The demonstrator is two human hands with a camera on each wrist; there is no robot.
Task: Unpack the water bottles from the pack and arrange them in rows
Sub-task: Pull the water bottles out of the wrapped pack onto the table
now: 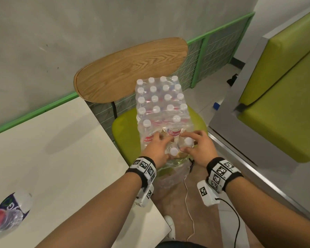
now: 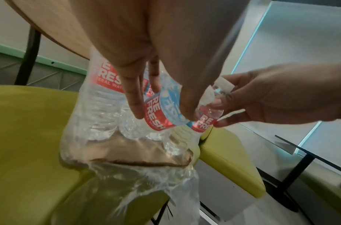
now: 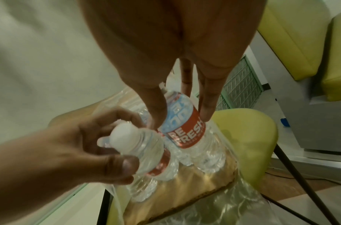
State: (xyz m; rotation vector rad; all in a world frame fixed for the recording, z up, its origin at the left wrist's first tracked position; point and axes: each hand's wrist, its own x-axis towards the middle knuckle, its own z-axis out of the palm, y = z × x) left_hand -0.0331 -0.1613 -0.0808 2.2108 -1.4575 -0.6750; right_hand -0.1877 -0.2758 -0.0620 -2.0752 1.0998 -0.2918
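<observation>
The left hand [image 1: 157,149] curls its fingers and thumb around a small clear plastic water bottle with a white cap and red label [image 3: 144,153], at the near open end of the shrink-wrapped pack of bottles [image 1: 161,104]. Just beside it, the right hand [image 1: 200,149] closes thumb and fingers around a second clear bottle with a red-and-blue label [image 3: 184,126]; the two bottles stand touching side by side on the brown cardboard tray [image 2: 138,153] under the pack. The torn clear plastic wrap [image 2: 156,190] hangs loose off the pack's near end. The rest of the pack, rows of white-capped bottles under film, stretches away from the hands. The pack sits on the green padded seat of a chair [image 1: 125,129] whose rounded wooden backrest [image 1: 131,68] rises beyond the pack. Left of the chair stands a white table [image 1: 52,149], with blurred bottles [image 1: 11,213] lying at its near left edge. Right of the chair is a green upholstered bench with a grey frame [image 1: 279,97].
</observation>
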